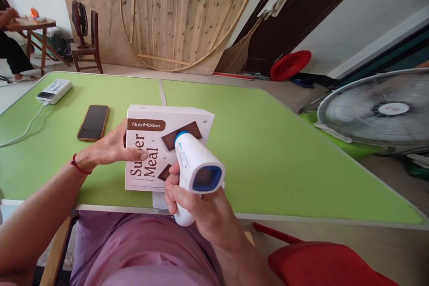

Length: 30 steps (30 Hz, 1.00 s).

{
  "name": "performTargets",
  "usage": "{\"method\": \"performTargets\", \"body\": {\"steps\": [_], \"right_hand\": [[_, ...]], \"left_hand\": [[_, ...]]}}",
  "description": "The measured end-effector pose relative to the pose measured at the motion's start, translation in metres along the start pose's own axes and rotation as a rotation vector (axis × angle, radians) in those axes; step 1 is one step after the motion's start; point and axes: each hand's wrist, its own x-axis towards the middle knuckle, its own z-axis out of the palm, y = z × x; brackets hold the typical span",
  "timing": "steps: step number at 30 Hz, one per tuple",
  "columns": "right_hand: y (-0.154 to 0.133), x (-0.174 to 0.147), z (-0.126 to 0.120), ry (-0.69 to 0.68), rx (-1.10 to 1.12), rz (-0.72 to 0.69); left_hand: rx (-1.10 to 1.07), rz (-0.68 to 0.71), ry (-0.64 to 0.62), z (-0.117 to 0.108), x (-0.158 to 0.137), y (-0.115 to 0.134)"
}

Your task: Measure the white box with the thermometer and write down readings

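My left hand [115,147] grips the left side of a white box [144,183] printed "NutriMotion Super Meal", thumb on its front and the other fingers hidden behind. The box stands tilted at the near side of the green table. My right hand [191,196] is wrapped round the handle of a white infrared thermometer [194,156]. Its blue-rimmed nose points at the box front, close to a brown picture there; I cannot tell if they touch. The thermometer's small screen faces me and looks dark. A whitish item [160,200] shows partly beneath the box.
On the green table [268,156] lie a phone [93,122] and a white power bank [54,91] with a cable. A large fan [378,109] stands at the right, a red chair [321,263] at the near right. A person sits at the far left by a small table [36,23].
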Motion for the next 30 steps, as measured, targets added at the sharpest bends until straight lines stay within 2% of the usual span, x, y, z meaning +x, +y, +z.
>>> {"method": "performTargets", "body": {"steps": [8,14,19,30], "right_hand": [[-0.0025,0.0003,0.001,0.034,-0.074,0.014],[-0.0028,-0.0002,0.0021,0.061,-0.015,0.032],[-0.0034,-0.0002,0.0027,0.077,-0.079,0.021],[-0.0081,-0.0014,0.0048,0.084,-0.073,0.055]], "left_hand": [[0.004,-0.008,-0.015,-0.0024,0.0007,-0.0013],[0.009,-0.013,-0.02,-0.0036,0.0001,-0.0044],[0.009,-0.001,-0.023,-0.0027,0.0016,-0.0025],[-0.016,-0.025,-0.028,-0.0037,-0.0012,-0.0059]]}}
